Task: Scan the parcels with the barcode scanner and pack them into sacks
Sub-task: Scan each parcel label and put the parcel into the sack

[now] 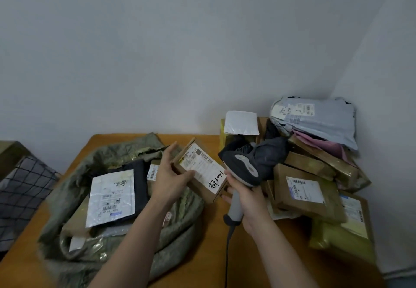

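Head view | left hand (167, 180) fingers clamped on small cardboard parcel (200, 172), label up, above olive sack (171, 227) on table (209, 249) | right hand (249, 199) fingers wrapped round barcode scanner (242, 175) handle, head just beside parcel | unscanned parcel pile (310, 175) at right.

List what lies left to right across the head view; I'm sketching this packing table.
Checked cloth → white mailer lying on the sack → left hand → labelled box → barcode scanner → parcel pile.
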A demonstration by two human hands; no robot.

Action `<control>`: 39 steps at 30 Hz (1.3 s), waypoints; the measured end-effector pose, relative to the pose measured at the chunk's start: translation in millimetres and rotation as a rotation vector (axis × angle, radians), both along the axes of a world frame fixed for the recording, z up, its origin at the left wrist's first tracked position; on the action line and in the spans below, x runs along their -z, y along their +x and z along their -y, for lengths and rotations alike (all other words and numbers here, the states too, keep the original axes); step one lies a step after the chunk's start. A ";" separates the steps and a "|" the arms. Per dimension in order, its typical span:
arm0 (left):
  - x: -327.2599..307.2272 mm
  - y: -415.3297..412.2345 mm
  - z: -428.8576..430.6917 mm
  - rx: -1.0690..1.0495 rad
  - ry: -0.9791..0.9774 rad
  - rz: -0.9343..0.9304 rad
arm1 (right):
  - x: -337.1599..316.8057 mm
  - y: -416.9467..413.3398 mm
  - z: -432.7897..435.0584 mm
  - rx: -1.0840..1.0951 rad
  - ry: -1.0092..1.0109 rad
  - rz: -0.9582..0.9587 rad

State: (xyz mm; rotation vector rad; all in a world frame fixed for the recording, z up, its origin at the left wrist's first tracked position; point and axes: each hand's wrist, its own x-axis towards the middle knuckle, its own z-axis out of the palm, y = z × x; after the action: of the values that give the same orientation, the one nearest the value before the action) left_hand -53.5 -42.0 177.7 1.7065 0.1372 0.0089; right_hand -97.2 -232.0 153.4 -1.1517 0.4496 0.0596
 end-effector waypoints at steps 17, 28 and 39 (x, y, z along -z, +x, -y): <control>24.2 6.7 -45.5 0.021 0.144 0.035 | 1.4 -17.2 -45.6 -0.098 -0.195 -0.024; 29.8 9.1 -70.1 0.019 0.118 0.082 | -15.2 -24.7 -80.8 -0.304 -0.321 0.064; 27.4 11.0 -80.4 -0.012 0.098 0.088 | -19.1 -18.7 -91.5 -0.310 -0.281 0.032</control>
State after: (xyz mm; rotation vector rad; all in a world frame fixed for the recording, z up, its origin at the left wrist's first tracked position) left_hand -42.5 38.5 150.3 1.8004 0.0825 0.1006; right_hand -115.9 -140.5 172.4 -1.4905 0.2523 0.2537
